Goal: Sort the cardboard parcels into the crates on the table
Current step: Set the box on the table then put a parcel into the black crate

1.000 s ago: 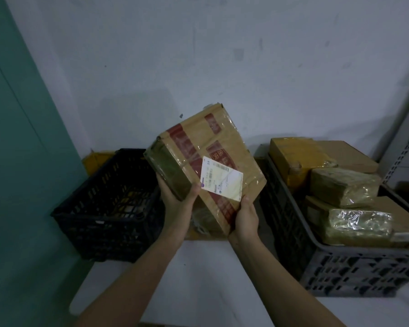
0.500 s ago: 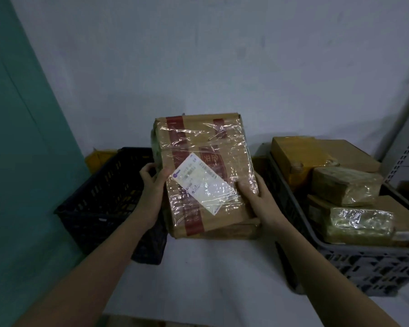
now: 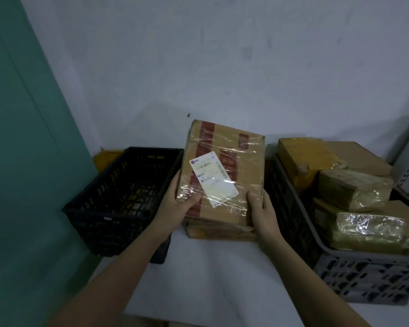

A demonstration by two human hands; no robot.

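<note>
Nearest, two bare forearms reach over the white table; the left hand grips the near left corner of a cardboard parcel, thumb laid on its top face and fingers tucked out of sight beneath; the right hand grips the near right corner, thumb on top and fingers round the edge. The parcel is wrapped in clear film, bears red tape and a white label, and tilts up towards the wall above another parcel lying flat on the table; whether the two touch cannot be told. To the left stands a black crate; to the right a grey crate filled with wrapped parcels; farthest, a yellow object lies behind the black crate against the wall.
</note>
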